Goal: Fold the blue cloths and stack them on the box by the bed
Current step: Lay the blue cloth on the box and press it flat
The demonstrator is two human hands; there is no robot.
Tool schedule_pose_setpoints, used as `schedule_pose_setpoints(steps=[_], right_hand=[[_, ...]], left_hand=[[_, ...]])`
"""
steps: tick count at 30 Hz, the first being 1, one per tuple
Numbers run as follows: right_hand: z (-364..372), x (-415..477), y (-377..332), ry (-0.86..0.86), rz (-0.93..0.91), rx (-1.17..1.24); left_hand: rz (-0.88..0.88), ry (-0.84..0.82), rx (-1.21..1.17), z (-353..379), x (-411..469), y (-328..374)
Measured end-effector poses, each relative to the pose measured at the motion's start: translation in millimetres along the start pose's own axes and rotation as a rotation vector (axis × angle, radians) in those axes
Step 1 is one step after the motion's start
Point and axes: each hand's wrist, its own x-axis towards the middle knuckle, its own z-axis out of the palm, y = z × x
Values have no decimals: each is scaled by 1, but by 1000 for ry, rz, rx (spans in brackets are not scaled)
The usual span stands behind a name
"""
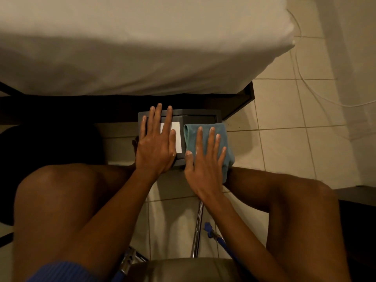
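A dark grey box [199,117] stands on the tiled floor against the bed, with a white label [177,137] on its top. A folded blue cloth [220,132] lies on the right half of the box, its near end hanging over the front right corner. My right hand [205,159] rests flat on the cloth with the fingers spread. My left hand [156,141] lies flat on the left half of the box, partly over the label, holding nothing.
The bed [142,47] with a white sheet fills the top of the view, its dark frame [247,94] behind the box. My bare knees flank the box. A chair seat [183,268] with chrome legs is below. A white cable [317,94] runs over the floor at right.
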Motion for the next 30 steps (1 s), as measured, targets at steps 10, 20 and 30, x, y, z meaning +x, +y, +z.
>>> schedule_pose_setpoints(steps=[10, 20, 30], right_hand=[[-7, 16, 7, -9, -28, 10], [-5, 17, -5, -13, -47, 25], [-3, 13, -10, 11, -77, -3]], left_hand=[[0, 7, 2, 2, 1, -1], [-2, 19, -21, 2, 1, 0], [-13, 16, -47, 1, 1, 1]])
